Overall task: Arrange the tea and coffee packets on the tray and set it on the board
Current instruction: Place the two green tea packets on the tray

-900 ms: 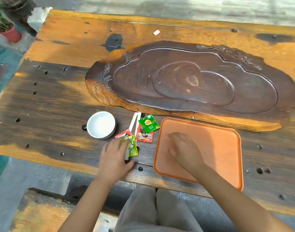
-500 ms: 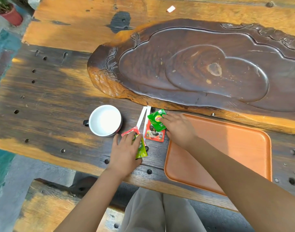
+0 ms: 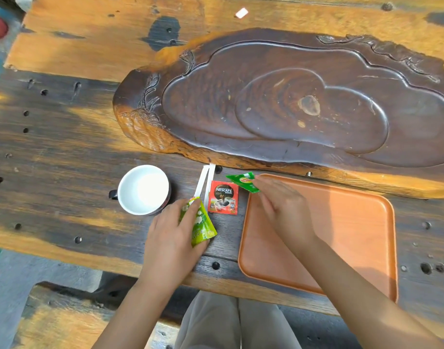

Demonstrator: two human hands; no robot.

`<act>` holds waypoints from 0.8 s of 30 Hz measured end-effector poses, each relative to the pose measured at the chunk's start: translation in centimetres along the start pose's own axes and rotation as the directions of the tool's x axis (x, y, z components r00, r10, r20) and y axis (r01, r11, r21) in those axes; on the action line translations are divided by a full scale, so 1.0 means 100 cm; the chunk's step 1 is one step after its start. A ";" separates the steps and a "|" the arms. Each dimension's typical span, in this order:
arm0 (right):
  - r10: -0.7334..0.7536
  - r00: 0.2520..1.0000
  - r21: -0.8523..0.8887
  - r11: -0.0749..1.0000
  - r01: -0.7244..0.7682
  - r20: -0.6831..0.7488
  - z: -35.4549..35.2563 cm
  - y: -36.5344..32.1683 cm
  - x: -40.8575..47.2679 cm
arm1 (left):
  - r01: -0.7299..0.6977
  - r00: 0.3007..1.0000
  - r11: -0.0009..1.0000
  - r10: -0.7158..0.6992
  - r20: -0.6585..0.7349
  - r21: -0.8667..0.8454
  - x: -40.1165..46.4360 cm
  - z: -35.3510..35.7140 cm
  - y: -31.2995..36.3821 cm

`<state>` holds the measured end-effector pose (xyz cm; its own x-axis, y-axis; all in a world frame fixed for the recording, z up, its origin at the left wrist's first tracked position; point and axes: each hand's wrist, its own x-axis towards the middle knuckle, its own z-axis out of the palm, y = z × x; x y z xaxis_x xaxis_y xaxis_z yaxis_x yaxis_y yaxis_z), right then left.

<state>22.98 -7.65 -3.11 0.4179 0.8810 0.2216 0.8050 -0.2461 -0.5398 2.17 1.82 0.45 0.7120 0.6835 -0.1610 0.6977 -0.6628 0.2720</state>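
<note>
An orange tray lies on the table in front of the dark carved wooden board. My right hand pinches a green Lipton tea packet just above the tray's far left corner. My left hand grips a light green packet, lifted off the table. A red Nescafé coffee packet lies flat between my hands. Two thin white stick sachets lie beside it, their lower ends hidden behind my left hand's packet.
A white cup with a dark handle stands left of the packets. The wooden table has several round holes. Its near edge runs under my forearms. A small white scrap lies far back.
My right hand left the tray, took the green Lipton packet off the Nescafé packet and carries it toward the tray. My left hand raised the light green packet. The camera moved closer.
</note>
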 end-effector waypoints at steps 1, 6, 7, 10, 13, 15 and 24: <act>0.042 0.999 0.014 0.999 -0.041 -0.029 -0.008 0.003 -0.010 | -0.013 1.000 1.000 0.013 -0.010 0.012 0.000 -0.005 0.007; 0.209 0.976 -0.100 0.972 -0.215 -0.066 -0.032 0.035 -0.067 | -0.179 0.984 0.984 0.179 0.013 0.010 0.031 0.002 0.049; 0.228 0.972 -0.146 0.961 -0.234 -0.059 -0.033 0.042 -0.077 | -0.244 0.969 0.970 0.244 0.034 0.012 0.041 0.012 0.058; 0.266 0.964 -0.247 0.933 -0.263 -0.022 -0.031 0.057 -0.096 | -0.398 0.910 0.917 0.391 0.140 0.028 0.070 0.042 0.082; 0.268 0.961 -0.282 0.929 -0.239 0.071 -0.026 0.061 -0.105 | -0.505 0.839 0.862 0.478 0.261 0.044 0.081 0.060 0.097; 0.267 0.956 -0.287 0.932 -0.223 0.121 -0.024 0.059 -0.107 | -0.492 0.837 0.870 0.463 0.292 0.029 0.075 0.063 0.098; 0.338 0.923 -0.300 0.914 -0.274 0.185 -0.020 0.054 -0.114 | -0.447 0.854 0.891 0.401 0.331 0.073 0.024 0.087 0.096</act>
<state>23.38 -19.84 -6.95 0.5795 0.8048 -0.1283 0.7474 -0.5876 -0.3101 11.21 -5.54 -5.54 0.9144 0.2163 -0.3422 0.3093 -0.9187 0.2456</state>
